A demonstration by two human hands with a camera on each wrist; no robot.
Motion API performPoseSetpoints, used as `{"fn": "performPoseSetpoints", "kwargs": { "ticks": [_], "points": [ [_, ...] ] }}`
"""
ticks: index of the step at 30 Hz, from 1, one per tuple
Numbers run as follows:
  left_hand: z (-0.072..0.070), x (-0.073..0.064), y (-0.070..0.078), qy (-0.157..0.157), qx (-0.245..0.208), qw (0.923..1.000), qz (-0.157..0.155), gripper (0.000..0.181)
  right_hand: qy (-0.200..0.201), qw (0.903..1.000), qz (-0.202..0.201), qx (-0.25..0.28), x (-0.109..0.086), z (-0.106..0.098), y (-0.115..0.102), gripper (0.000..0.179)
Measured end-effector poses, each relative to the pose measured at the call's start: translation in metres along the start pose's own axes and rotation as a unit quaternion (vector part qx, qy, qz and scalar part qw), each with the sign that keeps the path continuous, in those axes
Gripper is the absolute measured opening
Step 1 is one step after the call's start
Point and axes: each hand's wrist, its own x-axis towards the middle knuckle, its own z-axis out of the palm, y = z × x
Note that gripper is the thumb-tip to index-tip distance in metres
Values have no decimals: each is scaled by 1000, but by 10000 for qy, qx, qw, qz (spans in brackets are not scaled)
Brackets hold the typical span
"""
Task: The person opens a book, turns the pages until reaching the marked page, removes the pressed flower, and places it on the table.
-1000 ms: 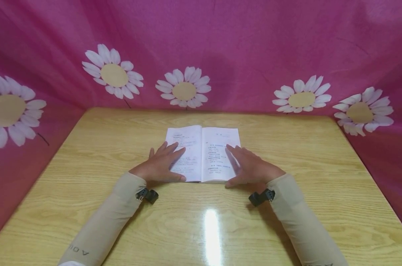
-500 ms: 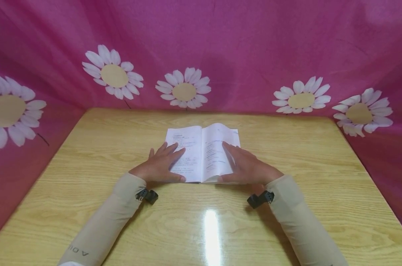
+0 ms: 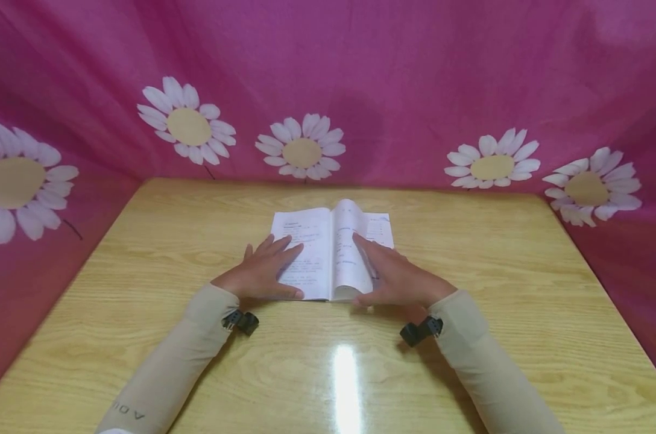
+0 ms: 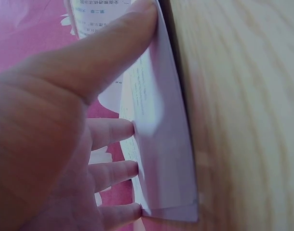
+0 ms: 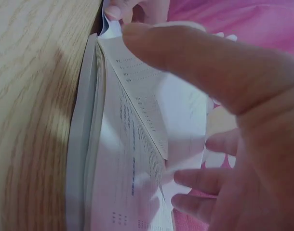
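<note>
A printed book (image 3: 313, 271) lies spread on the wooden table. My left hand (image 3: 261, 269) rests on its left page, fingers apart and thumb along the near edge; in the left wrist view the fingertips (image 4: 125, 171) touch the paper. A right-hand page (image 3: 345, 247) stands raised and curls toward the spine. Against this page lie the straight fingers and thumb of my right hand (image 3: 403, 278). The right wrist view shows the lifted page (image 5: 137, 91) beside the thumb, and printed text (image 5: 123, 159) on the page beneath.
Pale wood tabletop (image 3: 143, 241) surrounds the book. A pink cloth (image 3: 393, 72) with large white daisies hangs behind and at both sides. Each sleeved wrist carries a small black camera (image 3: 415, 333). Light glares off the near tabletop (image 3: 346, 386).
My right hand has moved leftward, and the right page has gone from flat to curled up toward the spine, baring the page beneath. The left hand stays in place.
</note>
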Motion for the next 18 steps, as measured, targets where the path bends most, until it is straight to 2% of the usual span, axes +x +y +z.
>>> {"fn": "performPoseSetpoints", "kwargs": {
  "ticks": [5, 9, 13, 15, 18],
  "points": [
    [-1, 0, 1, 20, 0, 10000, 4, 102, -67, 9996, -182, 213, 0, 0, 0, 125],
    [0, 1, 0, 13, 3, 10000, -8, 103, -216, 9982, -189, 524, -2, 0, -3, 120],
    [0, 0, 0, -7, 60, 10000, -21, 102, -158, 9977, -366, 550, -2, -2, -2, 99],
    [0, 0, 1, -13, 94, 9999, -38, 102, 12, 9981, -450, 411, -2, -4, -2, 85],
    [0, 0, 1, -20, 87, 9999, -51, 101, 371, 9986, -310, 231, -3, -5, -1, 69]
  ]
}}
